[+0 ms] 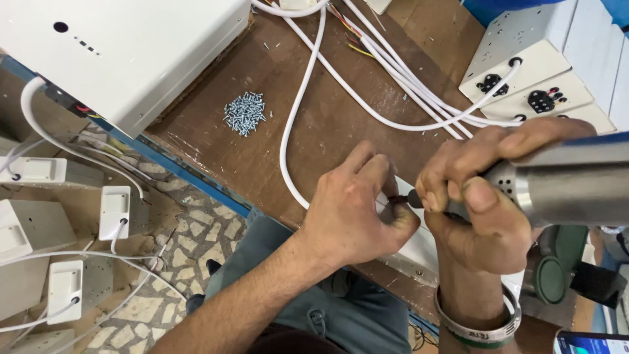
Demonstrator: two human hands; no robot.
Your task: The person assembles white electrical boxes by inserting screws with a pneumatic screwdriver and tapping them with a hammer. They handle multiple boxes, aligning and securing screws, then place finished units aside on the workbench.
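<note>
The work sits at the near edge of the counter (327, 124), with open wood behind up to a screw pile (245, 113). The left hand (357, 210) pinches closed on a small red wire end over a white box (419, 252). The right hand (475, 196) is wrapped tight around a metal power screwdriver (563, 183), its tip touching the left fingertips.

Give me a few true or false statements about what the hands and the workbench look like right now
1. The right hand grips a silvery power screwdriver. True.
2. The pile of screws lies on the floor. False: it lies on the brown table.
3. The left hand rests at the tool's tip, over a white box. True.
4. The cables on the table are black. False: they are white.
5. The right wrist is bare. False: it wears a bangle.
</note>
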